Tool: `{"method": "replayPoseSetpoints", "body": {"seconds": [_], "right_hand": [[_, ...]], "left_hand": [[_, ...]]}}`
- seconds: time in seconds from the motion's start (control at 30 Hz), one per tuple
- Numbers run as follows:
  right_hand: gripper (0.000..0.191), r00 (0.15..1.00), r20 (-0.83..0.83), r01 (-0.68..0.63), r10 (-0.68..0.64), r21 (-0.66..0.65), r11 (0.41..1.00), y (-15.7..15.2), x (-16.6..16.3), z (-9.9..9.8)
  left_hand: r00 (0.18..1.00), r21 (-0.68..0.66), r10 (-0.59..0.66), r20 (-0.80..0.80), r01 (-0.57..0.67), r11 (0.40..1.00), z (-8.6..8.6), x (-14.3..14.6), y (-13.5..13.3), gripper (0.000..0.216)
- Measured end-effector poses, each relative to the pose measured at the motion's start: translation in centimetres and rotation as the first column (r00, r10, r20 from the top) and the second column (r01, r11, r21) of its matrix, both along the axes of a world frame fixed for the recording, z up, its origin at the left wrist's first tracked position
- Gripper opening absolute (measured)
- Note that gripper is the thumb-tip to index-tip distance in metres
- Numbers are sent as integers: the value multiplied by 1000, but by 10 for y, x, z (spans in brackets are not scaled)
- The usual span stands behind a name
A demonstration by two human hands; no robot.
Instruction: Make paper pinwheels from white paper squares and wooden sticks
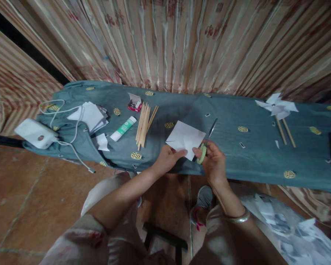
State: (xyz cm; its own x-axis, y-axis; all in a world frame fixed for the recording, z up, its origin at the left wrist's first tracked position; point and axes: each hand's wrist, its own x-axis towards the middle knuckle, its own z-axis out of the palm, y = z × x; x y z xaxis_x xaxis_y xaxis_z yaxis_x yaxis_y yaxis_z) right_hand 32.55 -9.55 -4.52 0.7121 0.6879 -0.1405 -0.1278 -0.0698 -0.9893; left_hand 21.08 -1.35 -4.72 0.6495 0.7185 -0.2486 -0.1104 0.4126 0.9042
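Observation:
My left hand pinches the near edge of a white paper square that lies over the front of the cloth-covered table. My right hand is closed on scissors with pale green handles; their blades point away from me, along the paper's right side. Both hands sit at the table's near edge, close together.
Left of the paper lie a bundle of wooden sticks, a glue stick, a small red box of pins, a stack of white paper and a white charger with cable. A finished white paper pinwheel on sticks lies far right.

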Motion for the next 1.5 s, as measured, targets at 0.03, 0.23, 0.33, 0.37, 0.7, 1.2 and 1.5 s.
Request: {"method": "replayPoseSetpoints", "body": {"seconds": [0.03,0.23,0.33,0.37,0.7,1.2,1.5], "right_hand": [[45,1000,-13,-1,1,-3,1000,0,0,0],[42,993,-104,-48,49,9,999,1,-1,1],[37,990,-82,-118,118,1,993,-2,-4,3],[36,986,-66,-151,151,-6,988,-4,-5,4],[34,845,-41,-533,533,-157,832,-31,-11,2],[41,809,-152,-584,568,-92,807,-27,-19,1],[38,815,-152,-574,559,-83,815,-27,-19,0]], "left_hand": [[1000,4,18,-15,-18,1000,-2,0,2,30],[999,-67,42,-30,-43,997,-5,-4,7,31],[997,-49,75,-7,-75,996,-2,-5,11,32],[996,-35,91,4,-91,995,-1,-6,14,32],[951,14,306,35,-307,952,14,-14,49,33],[974,6,228,17,-228,974,2,-8,34,36],[972,8,234,9,-234,972,2,-8,33,35]]}}
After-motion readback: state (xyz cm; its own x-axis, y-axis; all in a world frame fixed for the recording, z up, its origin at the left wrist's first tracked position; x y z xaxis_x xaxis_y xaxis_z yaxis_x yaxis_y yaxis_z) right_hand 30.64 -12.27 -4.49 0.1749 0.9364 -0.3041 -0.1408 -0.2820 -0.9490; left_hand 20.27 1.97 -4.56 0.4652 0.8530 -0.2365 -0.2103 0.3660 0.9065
